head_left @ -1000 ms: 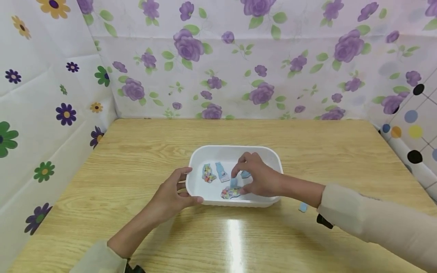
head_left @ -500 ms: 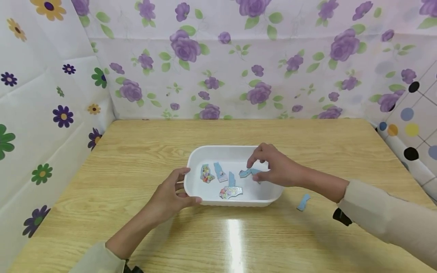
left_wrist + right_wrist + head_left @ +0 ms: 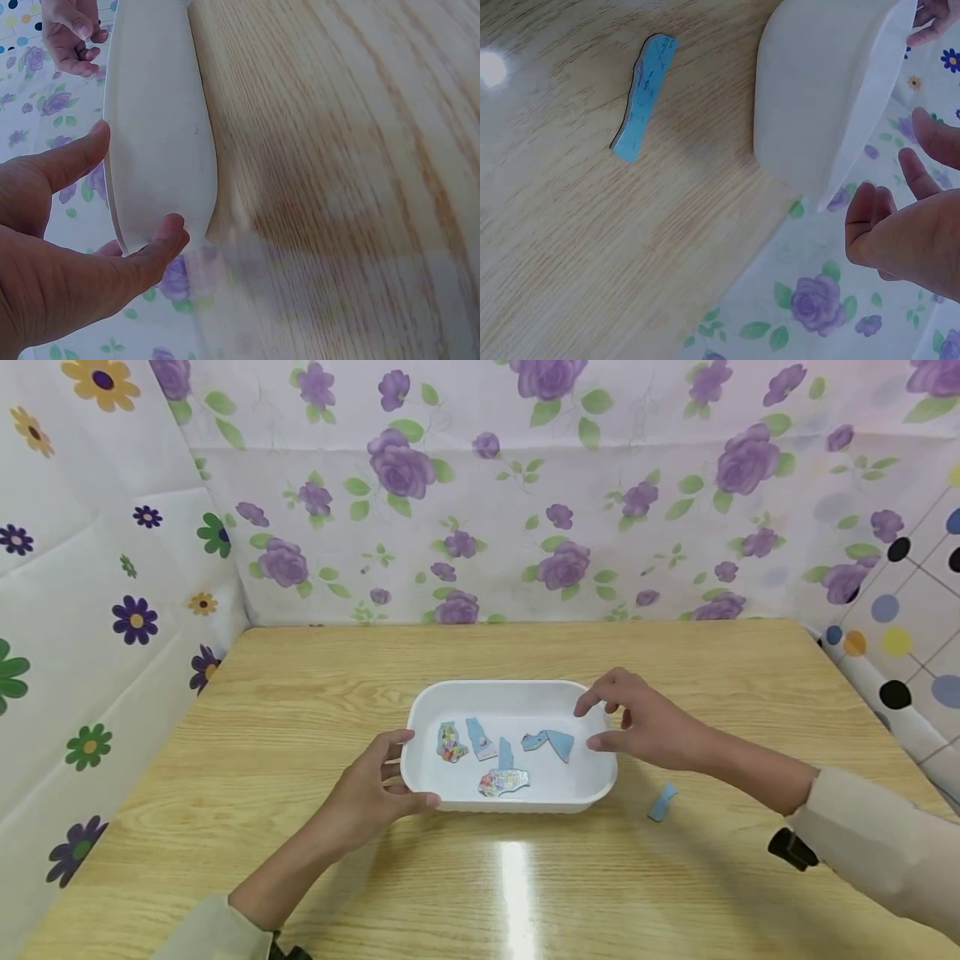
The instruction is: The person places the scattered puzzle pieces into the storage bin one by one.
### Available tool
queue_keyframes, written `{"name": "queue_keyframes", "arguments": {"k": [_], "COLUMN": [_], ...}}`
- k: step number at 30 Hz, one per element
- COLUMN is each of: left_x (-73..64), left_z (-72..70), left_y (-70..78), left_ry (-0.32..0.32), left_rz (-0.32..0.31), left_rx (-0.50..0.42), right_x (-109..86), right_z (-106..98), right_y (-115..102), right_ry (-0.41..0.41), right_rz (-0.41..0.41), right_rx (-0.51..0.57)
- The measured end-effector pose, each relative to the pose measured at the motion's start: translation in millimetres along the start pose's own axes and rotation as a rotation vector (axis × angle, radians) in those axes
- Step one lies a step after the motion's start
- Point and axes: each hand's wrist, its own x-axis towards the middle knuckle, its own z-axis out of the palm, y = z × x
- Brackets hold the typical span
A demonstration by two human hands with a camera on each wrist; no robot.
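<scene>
A white plastic tray [image 3: 510, 806] sits on the table with several flat, irregular puzzle-like pieces inside. One printed piece [image 3: 452, 743] lies at its left beside a blue strip [image 3: 481, 739]. Toward the front is a colourful piece [image 3: 504, 782], with a narrow blue one [image 3: 506, 753] behind it. Two blue pieces [image 3: 560, 745] meet at the right. My left hand [image 3: 375, 777] holds the tray's left end, thumb at the front rim. Over the right end, my right hand [image 3: 648, 718] is empty, its fingers loosely curved and thumb apart.
A single blue piece [image 3: 645, 97] lies on the wooden table [image 3: 315, 693] to the right of the tray. Flower-printed sheets [image 3: 480, 485] hang behind the table and at its left; a dotted sheet [image 3: 915, 610] is at the right.
My right hand has moved right from the tray's middle to its right rim, leaving two blue pieces together there. The loose blue piece outside came into full view. The left hand stays on the tray.
</scene>
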Motion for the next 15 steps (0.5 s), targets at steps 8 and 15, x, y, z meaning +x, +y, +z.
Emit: {"name": "queue_keyframes", "arguments": {"k": [8,15], "left_x": [-0.3,-0.6], "left_z": [-0.9,-1.7], "left_y": [0.3,0.1], "left_ry": [-0.003,-0.009], "left_rz": [-0.006,-0.007], "left_rx": [0.008,0.016], "right_x": [-19.1,-38.5], "right_z": [-7.6,6.2], "right_y": [21.6,45.8], "right_ry": [0.06,0.081], "right_rz": [0.026,0.075], "right_rx": [-0.049,-0.09]}}
